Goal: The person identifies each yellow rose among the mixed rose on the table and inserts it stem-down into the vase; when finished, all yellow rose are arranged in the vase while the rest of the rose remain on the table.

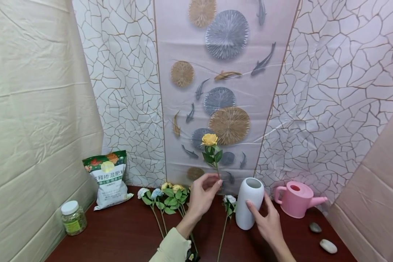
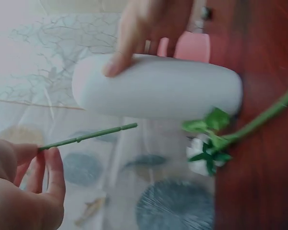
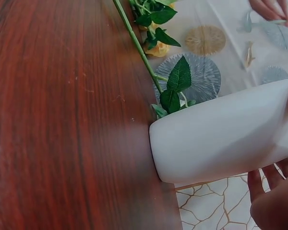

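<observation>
In the head view my left hand [image 1: 203, 194] pinches the stem of a yellow rose [image 1: 210, 140], held upright above the table. The left wrist view shows the cut end of the green stem [image 2: 101, 133] sticking out past the fingertips, apart from the vase. My right hand [image 1: 269, 220] grips a white vase [image 1: 249, 203] by its side, thumb at the front and fingers behind. The vase stands upright, slightly tilted, its round mouth facing up. Beside its left side lies a white rose [image 1: 230, 199] with green leaves [image 3: 179, 76].
On the dark red table [image 1: 124, 236] lie several roses [image 1: 170, 191], left of my left arm. A fertilizer bag [image 1: 109, 182] and a lidded jar [image 1: 73, 218] stand at the far left. Right of the vase are a pink watering can [image 1: 296, 202], a grey stone [image 1: 315, 227] and a white stone [image 1: 328, 246].
</observation>
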Demonstrator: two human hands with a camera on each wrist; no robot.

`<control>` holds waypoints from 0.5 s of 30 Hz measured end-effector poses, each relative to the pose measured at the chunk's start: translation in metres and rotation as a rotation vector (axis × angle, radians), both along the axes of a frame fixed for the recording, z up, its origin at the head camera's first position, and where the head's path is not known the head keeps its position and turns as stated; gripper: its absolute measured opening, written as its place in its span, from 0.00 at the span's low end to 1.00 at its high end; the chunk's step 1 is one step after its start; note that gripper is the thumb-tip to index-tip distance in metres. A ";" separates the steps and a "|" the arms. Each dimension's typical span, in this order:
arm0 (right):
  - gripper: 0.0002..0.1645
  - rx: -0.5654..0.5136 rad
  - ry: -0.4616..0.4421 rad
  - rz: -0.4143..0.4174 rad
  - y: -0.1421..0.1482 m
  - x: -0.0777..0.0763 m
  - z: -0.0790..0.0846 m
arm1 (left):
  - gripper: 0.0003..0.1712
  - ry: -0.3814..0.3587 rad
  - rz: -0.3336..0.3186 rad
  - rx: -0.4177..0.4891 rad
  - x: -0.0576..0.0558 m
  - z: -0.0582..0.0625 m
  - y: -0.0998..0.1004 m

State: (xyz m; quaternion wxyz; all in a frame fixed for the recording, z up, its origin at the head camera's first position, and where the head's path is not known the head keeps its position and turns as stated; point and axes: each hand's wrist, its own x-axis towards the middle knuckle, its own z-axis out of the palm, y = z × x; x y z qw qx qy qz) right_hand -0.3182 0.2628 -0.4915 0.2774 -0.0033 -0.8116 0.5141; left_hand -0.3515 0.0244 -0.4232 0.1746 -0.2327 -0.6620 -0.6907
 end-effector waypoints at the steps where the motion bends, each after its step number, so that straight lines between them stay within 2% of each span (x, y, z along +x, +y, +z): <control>1: 0.46 -0.001 -0.002 -0.002 0.000 0.000 0.000 | 0.11 0.010 0.001 0.018 0.000 0.006 0.003; 10: 0.46 0.003 -0.004 -0.013 0.000 0.000 -0.002 | 0.13 0.064 -0.005 0.126 0.000 0.051 0.024; 15: 0.46 0.005 -0.015 -0.012 0.000 0.000 -0.001 | 0.11 0.095 -0.034 0.209 -0.003 0.072 0.036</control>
